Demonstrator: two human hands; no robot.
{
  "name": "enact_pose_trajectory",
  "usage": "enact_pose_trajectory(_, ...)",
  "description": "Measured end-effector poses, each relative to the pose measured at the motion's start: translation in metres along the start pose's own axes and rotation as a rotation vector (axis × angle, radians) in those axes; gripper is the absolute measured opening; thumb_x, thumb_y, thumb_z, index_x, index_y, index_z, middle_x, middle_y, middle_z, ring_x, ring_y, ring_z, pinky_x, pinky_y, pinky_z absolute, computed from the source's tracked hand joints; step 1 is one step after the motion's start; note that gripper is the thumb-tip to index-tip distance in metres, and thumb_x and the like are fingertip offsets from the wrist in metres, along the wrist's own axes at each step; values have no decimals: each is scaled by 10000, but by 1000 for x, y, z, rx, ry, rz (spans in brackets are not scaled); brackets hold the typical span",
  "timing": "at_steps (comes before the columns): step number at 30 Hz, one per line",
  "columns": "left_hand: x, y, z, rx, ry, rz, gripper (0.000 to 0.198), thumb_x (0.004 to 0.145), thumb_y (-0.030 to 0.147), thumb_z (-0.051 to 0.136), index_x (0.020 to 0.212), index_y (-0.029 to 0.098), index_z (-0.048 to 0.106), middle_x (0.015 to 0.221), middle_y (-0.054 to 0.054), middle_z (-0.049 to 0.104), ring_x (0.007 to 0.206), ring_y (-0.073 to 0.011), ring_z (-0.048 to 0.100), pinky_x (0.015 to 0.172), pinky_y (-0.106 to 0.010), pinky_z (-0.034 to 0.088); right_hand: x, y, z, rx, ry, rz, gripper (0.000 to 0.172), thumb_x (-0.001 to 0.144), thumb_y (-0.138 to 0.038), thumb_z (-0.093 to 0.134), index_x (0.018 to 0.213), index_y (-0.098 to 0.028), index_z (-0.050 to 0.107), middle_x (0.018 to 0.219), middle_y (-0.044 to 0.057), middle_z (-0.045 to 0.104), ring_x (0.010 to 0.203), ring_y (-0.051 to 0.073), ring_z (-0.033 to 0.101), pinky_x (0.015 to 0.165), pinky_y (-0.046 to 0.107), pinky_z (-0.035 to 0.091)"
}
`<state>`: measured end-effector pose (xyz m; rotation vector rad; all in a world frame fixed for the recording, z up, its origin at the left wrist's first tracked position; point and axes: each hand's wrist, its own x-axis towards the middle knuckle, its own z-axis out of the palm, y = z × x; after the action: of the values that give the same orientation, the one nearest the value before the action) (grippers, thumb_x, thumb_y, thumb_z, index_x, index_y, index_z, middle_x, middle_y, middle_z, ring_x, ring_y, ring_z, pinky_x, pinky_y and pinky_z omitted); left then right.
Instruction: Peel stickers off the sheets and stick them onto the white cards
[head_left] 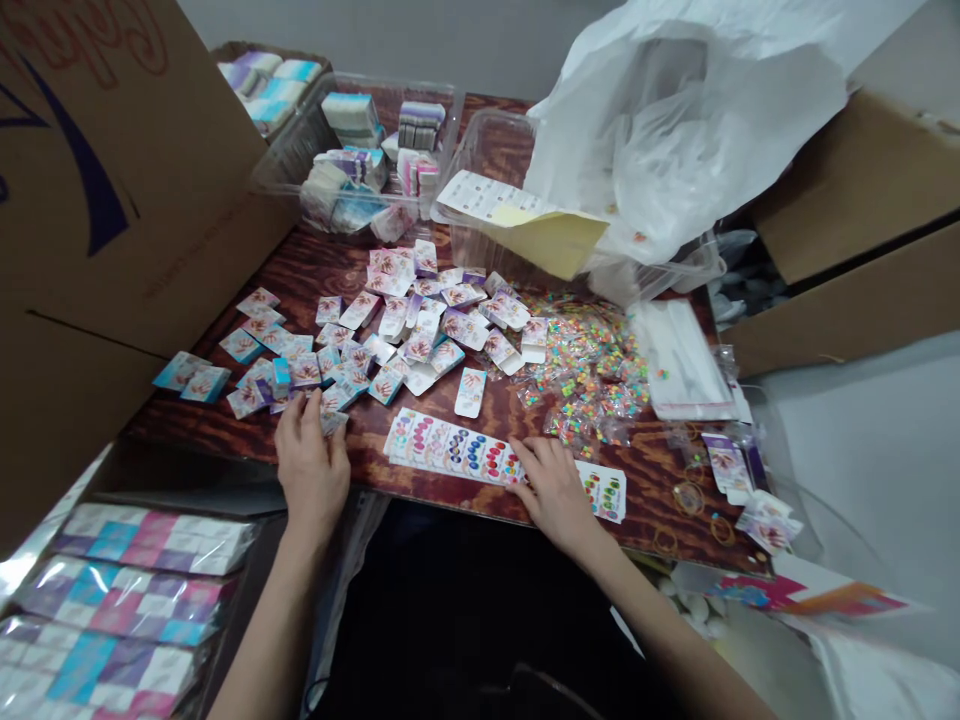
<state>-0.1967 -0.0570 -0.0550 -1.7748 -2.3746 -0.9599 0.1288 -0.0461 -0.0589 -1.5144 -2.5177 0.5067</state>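
Note:
Small white-and-blue printed cards (397, 335) lie scattered in a loose heap over the dark wooden table (637, 480). My left hand (311, 470) sits at the near edge of that heap, its fingertips on some of the cards. Whether it grips one is hard to tell. My right hand (551, 490) rests flat on the end of a stack of long printed strips (450, 450) with rows of coloured oval designs. A smaller printed card (601, 491) lies just beyond my right hand.
Clear plastic tubs (352, 150) of stacked cards stand at the far end, beside a white plastic bag (675, 130) and a yellow-backed sheet (540, 225). Small bags of colourful pieces (589, 370) lie right of the heap. Cardboard flaps (112, 170) rise left; wrapped packs (120, 600) sit below.

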Motion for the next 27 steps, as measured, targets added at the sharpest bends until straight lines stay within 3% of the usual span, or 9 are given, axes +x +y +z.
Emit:
enact_pose_trajectory(4, -9, 23, 12, -56, 58, 108, 487, 909, 253, 551, 1378, 157, 461, 1446, -201, 405, 1370, -337, 358, 1127, -516, 299, 26, 10, 1, 25, 43, -29, 501, 869, -289, 625, 1336, -144, 515, 1159, 158, 570, 1051, 322, 492, 891, 482, 446)
enact_pose_trajectory(11, -19, 83, 32, -356, -158, 366, 288, 935, 131, 490, 1203, 205, 565, 1311, -128, 543, 1285, -266, 464, 1060, -475, 412, 40, 21, -12, 110, 67, -47, 504, 851, -285, 657, 1324, -173, 526, 1196, 132, 567, 1128, 309, 480, 986, 475, 398)
enact_pose_trajectory(17, -17, 123, 33, -392, -237, 370, 103, 940, 187, 509, 948, 170, 609, 967, -85, 620, 919, -216, 561, 823, -373, 475, 39, 9, -31, 328, 79, 3, 470, 797, -278, 707, 1235, -207, 551, 1125, 87, 598, 1070, 279, 519, 934, 425, 415)
enact_pose_trajectory(22, -13, 134, 27, -287, -326, 368, 166, 921, 323, 551, 904, 162, 587, 950, -96, 599, 896, -244, 531, 801, -388, 448, 50, -2, -36, 685, -16, 125, 78, 822, -248, 651, 864, -193, 615, 771, -15, 596, 711, 167, 552, 654, 270, 423)
enact_pose_trajectory(24, -14, 132, 22, -272, -343, 356, 208, 905, 368, 575, 959, 167, 583, 986, -100, 597, 926, -255, 536, 810, -391, 452, 53, -9, -41, 750, -8, 61, 97, 858, -216, 599, 773, -184, 630, 726, -8, 582, 702, 161, 545, 654, 266, 412)
enact_pose_trajectory(27, -17, 127, 11, -306, -369, 354, 240, 897, 366, 597, 1037, 172, 574, 1010, -100, 608, 952, -254, 561, 819, -379, 466, 51, -27, -53, 760, 17, -135, 181, 919, -173, 506, 824, -188, 659, 805, 27, 612, 810, 178, 561, 737, 290, 424)
